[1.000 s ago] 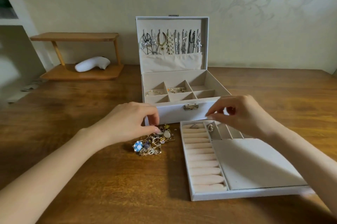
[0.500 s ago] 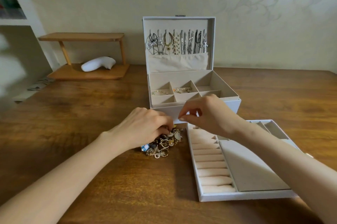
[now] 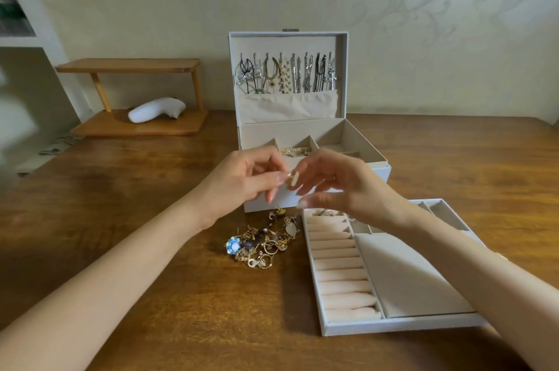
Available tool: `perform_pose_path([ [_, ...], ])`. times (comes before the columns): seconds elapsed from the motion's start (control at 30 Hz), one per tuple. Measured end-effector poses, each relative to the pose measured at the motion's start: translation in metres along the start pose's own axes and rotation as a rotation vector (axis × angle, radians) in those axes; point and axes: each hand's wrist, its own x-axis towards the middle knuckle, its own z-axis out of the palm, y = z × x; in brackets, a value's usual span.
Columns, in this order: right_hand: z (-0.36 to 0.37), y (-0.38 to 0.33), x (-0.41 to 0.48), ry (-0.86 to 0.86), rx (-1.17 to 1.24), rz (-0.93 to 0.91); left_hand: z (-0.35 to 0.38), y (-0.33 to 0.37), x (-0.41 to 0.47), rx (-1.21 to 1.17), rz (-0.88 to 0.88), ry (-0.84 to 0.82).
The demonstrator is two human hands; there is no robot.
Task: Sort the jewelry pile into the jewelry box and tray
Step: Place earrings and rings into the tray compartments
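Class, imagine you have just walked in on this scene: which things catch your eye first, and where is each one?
First, the left hand and right hand meeting mid-air in front of the open jewelry box, pinching a small pale piece between them. Below them a tangled jewelry pile lies on the wooden table, its blue flower piece standing out. Necklaces hang in a row inside the box's raised lid.

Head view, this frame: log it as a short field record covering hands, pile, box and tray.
left hand: raised above the pile, fingertips pinching a small pale piece
right hand: raised, fingertips meeting the same piece
jewelry pile: on the table, left of the tray
jewelry box: open, necklaces hung in the lid
tray: beside the box, ring rolls mostly bare
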Motion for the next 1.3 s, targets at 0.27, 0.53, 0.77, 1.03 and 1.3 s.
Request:
perform_pose_path([
  [0.27,-0.016,-0.009,-0.009,0.146,0.217,-0.018,0.027,0.013,0.011,-0.252,-0.104,-0.015],
  [0.53,-0.029,-0.004,-0.020,0.124,0.195,0.084,0.036,0.014,0.017,0.065,-0.006,-0.011],
  [0.77,-0.095,0.007,-0.066,0.211,-0.056,0.287,0.070,0.022,-0.004,0.518,0.142,-0.225],
  [1.03,-0.126,0.013,-0.141,0.133,-0.431,0.588,0.116,0.023,0.015,0.723,0.174,-0.429],
  [1.3,-0.118,0.017,-0.163,0.153,-0.512,0.624,0.124,0.026,0.007,0.720,0.161,-0.453],
])
